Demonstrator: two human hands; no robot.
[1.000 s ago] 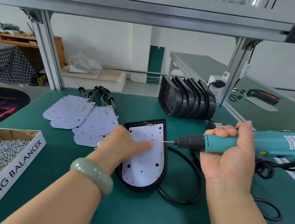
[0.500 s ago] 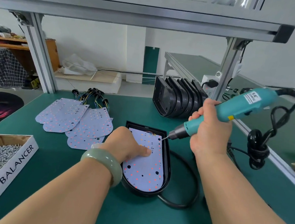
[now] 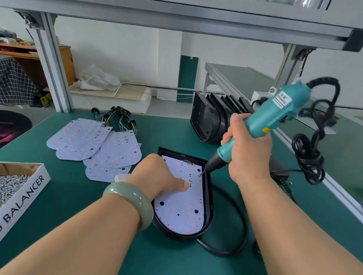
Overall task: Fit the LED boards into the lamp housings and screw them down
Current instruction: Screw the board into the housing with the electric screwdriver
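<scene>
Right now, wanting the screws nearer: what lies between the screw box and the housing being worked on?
In the head view, only the left wrist, wearing a green bangle, crosses the green mat between the screw box and the housing.

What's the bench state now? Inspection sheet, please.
Surface: green bench mat.
Job's things: LED board seated in black lamp housing; spare LED boards fanned left; empty housings stacked behind; box of screws far left.
Clutter: nothing seen.
Hands: left hand thumb presses the board; right hand grips electric screwdriver, bit at board's top right edge.
Cables: black cable loops right of housing; screwdriver cord bundled.
Surroundings: aluminium frame; second bench.
</scene>
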